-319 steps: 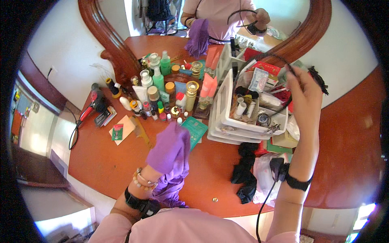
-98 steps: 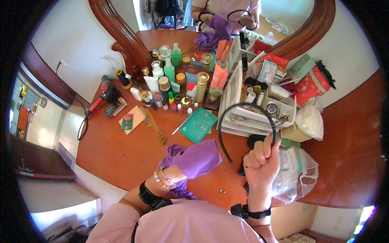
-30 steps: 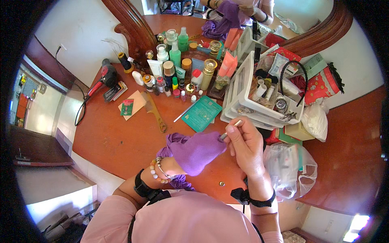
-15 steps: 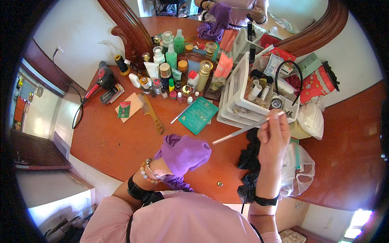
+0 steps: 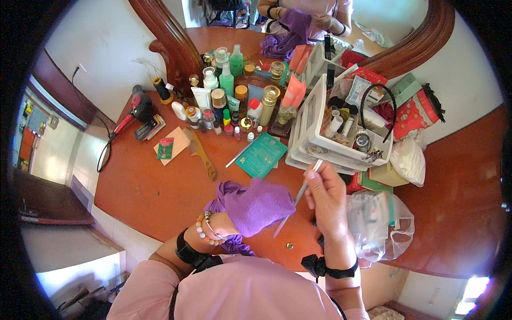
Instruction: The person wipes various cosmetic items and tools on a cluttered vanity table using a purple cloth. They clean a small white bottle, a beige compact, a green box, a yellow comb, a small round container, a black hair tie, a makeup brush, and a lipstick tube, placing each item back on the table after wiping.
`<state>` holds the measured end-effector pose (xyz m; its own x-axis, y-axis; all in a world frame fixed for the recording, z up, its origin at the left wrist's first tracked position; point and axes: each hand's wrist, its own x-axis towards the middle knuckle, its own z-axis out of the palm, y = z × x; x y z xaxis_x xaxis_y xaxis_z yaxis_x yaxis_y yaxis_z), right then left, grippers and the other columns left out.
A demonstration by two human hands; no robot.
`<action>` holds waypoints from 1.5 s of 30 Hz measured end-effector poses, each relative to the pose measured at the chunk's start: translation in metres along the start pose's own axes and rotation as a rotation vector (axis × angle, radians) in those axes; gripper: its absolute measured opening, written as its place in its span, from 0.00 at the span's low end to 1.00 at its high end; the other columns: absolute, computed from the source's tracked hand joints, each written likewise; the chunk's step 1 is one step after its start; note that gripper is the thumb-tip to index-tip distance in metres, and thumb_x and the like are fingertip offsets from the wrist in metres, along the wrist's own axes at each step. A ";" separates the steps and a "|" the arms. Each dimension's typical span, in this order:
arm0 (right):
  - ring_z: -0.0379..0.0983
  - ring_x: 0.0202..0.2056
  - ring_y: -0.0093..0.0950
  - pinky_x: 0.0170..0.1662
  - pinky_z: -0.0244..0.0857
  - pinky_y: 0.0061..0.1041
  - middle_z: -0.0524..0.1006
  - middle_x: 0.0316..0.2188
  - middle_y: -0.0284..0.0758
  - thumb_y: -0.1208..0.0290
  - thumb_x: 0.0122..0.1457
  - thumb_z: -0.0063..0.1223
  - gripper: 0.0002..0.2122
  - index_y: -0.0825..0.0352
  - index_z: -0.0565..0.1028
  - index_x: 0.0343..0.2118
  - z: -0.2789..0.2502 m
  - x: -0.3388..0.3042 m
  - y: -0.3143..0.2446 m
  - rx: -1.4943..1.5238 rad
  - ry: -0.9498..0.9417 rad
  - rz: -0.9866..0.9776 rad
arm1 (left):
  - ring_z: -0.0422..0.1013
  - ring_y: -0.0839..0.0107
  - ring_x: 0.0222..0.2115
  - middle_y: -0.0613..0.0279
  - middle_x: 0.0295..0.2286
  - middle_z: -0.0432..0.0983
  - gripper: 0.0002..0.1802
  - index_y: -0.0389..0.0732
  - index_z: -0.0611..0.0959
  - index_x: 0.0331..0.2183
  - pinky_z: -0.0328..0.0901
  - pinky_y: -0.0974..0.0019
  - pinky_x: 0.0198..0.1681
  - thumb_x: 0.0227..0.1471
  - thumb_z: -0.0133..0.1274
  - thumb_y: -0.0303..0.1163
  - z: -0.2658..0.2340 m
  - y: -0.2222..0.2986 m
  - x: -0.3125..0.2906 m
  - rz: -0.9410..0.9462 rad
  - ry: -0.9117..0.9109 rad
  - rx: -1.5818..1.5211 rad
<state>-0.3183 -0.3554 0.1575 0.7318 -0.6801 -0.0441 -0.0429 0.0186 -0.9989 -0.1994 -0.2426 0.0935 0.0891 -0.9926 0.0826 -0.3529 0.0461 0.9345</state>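
Note:
My left hand [image 5: 226, 223] is inside a bunched purple knit cloth [image 5: 262, 207], so its fingers are hidden. Part of the cloth hangs below the wrist, beside a beaded bracelet [image 5: 202, 228]. Between the thumb and fingers of my right hand [image 5: 328, 198] is a slim silver-grey stick [image 5: 300, 195]. It slants down to the left, its lower end at the right edge of the cloth; whether they touch I cannot tell. A small gold-coloured round piece [image 5: 289, 246] lies on the table below.
Behind the hands lie a green packet [image 5: 261, 155] and a comb [image 5: 201, 157]. Several bottles and tubes stand before the mirror. A white drawer unit [image 5: 314, 136] with an open top stands right, a clear plastic bag [image 5: 381, 224] nearer me. A hair dryer [image 5: 140, 104] lies left.
My right hand has moved left and down, bringing the stick from the right of the cloth to its edge and tilting it steeper. The cloth-covered left hand has shifted slightly right.

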 end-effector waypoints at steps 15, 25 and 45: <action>0.70 0.24 0.35 0.28 0.64 0.31 0.71 0.22 0.42 0.70 0.57 0.48 0.06 0.68 0.70 0.31 0.010 -0.024 0.037 -0.491 -0.284 -0.095 | 0.71 0.62 0.24 0.64 0.23 0.74 0.10 0.45 0.76 0.21 0.61 0.58 0.23 0.28 0.58 0.31 -0.045 0.027 0.010 0.251 0.253 0.861; 0.66 0.19 0.25 0.24 0.60 0.24 0.67 0.17 0.37 0.72 0.58 0.45 0.05 0.69 0.68 0.31 0.022 -0.050 0.050 -0.536 -0.413 -0.127 | 0.67 0.61 0.26 0.64 0.23 0.71 0.11 0.43 0.76 0.21 0.60 0.60 0.30 0.27 0.58 0.33 -0.060 -0.012 0.003 0.404 0.498 0.737; 0.63 0.19 0.16 0.23 0.57 0.16 0.67 0.17 0.28 0.72 0.60 0.43 0.07 0.70 0.70 0.29 0.004 -0.063 0.061 -0.256 -0.433 0.205 | 0.67 0.68 0.22 0.66 0.21 0.68 0.09 0.43 0.76 0.23 0.57 0.64 0.20 0.33 0.54 0.33 -0.049 -0.019 -0.014 0.102 0.225 0.719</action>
<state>-0.3644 -0.3086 0.0990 0.9019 -0.3162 -0.2943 -0.3391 -0.0962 -0.9358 -0.1479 -0.2236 0.0916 0.1840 -0.9368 0.2976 -0.8829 -0.0245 0.4689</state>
